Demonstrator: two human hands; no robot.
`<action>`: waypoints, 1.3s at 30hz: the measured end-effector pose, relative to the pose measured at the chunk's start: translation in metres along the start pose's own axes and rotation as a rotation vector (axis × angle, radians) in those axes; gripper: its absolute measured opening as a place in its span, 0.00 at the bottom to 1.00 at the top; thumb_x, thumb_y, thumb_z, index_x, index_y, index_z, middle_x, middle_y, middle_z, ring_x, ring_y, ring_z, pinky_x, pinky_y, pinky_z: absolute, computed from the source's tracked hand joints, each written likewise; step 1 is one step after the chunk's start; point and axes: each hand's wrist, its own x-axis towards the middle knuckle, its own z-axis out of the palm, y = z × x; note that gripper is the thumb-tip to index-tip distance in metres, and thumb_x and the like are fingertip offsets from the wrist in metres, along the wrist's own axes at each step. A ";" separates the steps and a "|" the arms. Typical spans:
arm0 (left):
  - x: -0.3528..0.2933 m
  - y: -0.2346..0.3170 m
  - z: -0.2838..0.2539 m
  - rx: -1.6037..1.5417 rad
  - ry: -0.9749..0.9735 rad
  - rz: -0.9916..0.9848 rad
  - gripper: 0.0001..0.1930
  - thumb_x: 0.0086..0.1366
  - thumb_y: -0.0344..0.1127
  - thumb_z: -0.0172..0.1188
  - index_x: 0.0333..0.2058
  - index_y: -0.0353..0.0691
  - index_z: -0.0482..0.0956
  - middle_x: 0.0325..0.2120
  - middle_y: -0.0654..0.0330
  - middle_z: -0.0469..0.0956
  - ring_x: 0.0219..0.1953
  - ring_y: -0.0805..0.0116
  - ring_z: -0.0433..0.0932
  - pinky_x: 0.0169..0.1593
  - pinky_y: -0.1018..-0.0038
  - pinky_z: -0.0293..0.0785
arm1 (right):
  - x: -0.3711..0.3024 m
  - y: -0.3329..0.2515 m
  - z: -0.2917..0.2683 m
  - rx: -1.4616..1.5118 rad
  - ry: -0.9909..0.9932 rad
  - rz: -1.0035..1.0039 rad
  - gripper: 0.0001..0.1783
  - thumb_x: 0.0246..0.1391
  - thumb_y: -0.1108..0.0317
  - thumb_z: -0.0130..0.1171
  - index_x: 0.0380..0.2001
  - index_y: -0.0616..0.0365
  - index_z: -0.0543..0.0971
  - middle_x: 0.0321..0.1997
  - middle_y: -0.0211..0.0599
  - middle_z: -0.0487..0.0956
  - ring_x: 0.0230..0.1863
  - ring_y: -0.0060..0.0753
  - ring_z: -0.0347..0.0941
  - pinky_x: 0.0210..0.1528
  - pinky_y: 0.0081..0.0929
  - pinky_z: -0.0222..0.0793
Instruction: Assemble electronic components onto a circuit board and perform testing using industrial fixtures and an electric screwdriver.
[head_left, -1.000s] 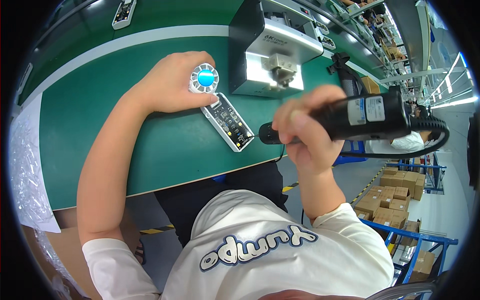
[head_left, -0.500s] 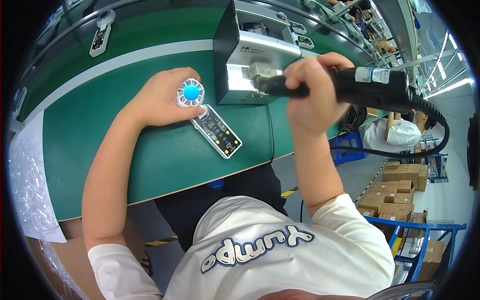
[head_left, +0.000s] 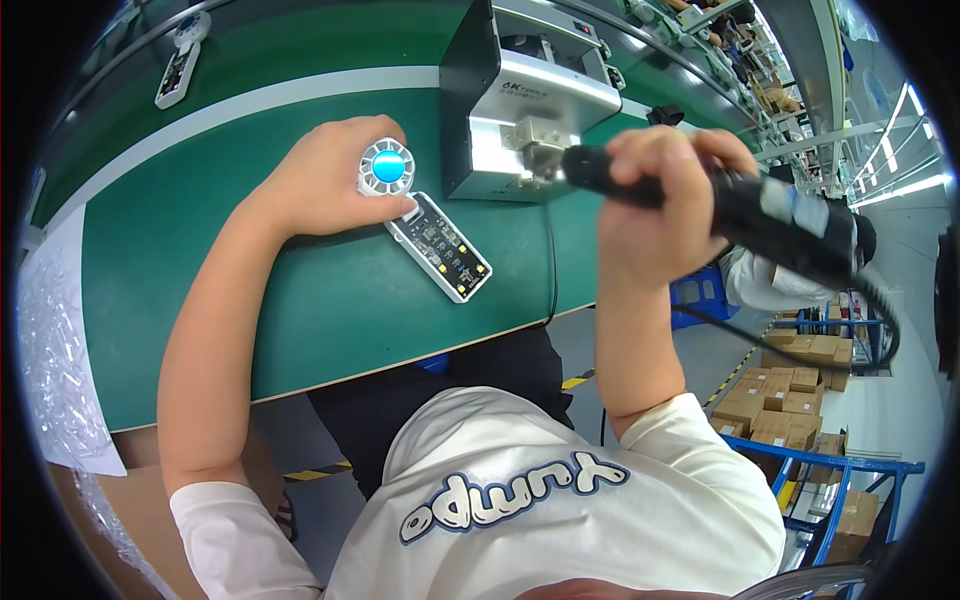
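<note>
My left hand (head_left: 315,190) is wrapped round the round, ribbed white head of a handheld device (head_left: 445,250), its thumb at the neck. The head has a shiny blue centre, and the body below it lies with its dark circuit board uncovered, slanting toward the table's near edge. In my raised right hand (head_left: 660,205) is a black electric screwdriver (head_left: 775,215) with a coiled cable, held nearly level. Its nose points left at the metal block on the front of a grey screw feeder (head_left: 545,95). Whether the tip touches the block, I cannot tell.
Another white device (head_left: 183,65) with its board showing lies at the far left. Clear plastic wrap (head_left: 65,350) covers the left edge. A thin black cord (head_left: 553,265) runs down from the feeder over the green tabletop (head_left: 330,310). Cardboard boxes (head_left: 770,400) and a seated person are at right.
My right hand has shifted a little right with the screwdriver, whose rear end has dropped and blurred. My left hand still holds the device in nearly the same place; the view has shifted slightly.
</note>
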 end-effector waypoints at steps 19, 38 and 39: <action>-0.003 -0.005 0.003 0.014 0.023 -0.023 0.27 0.45 0.42 0.73 0.42 0.36 0.75 0.33 0.51 0.79 0.35 0.55 0.79 0.40 0.67 0.75 | -0.048 -0.045 0.010 0.202 -0.294 0.582 0.25 0.49 0.75 0.53 0.53 0.63 0.66 0.20 0.32 0.70 0.18 0.30 0.67 0.31 0.34 0.69; 0.001 -0.004 -0.003 0.038 0.008 0.012 0.27 0.45 0.43 0.72 0.41 0.33 0.77 0.32 0.49 0.80 0.35 0.53 0.80 0.40 0.66 0.76 | -0.052 -0.035 0.008 0.219 -0.507 0.612 0.19 0.52 0.78 0.56 0.47 0.60 0.66 0.23 0.34 0.73 0.21 0.27 0.70 0.30 0.33 0.70; 0.001 -0.002 -0.007 0.045 0.008 0.024 0.26 0.45 0.43 0.72 0.40 0.33 0.77 0.32 0.49 0.80 0.35 0.53 0.80 0.40 0.66 0.76 | -0.050 -0.032 0.006 0.276 -0.559 0.595 0.19 0.52 0.80 0.57 0.46 0.62 0.65 0.24 0.36 0.75 0.23 0.26 0.71 0.30 0.32 0.71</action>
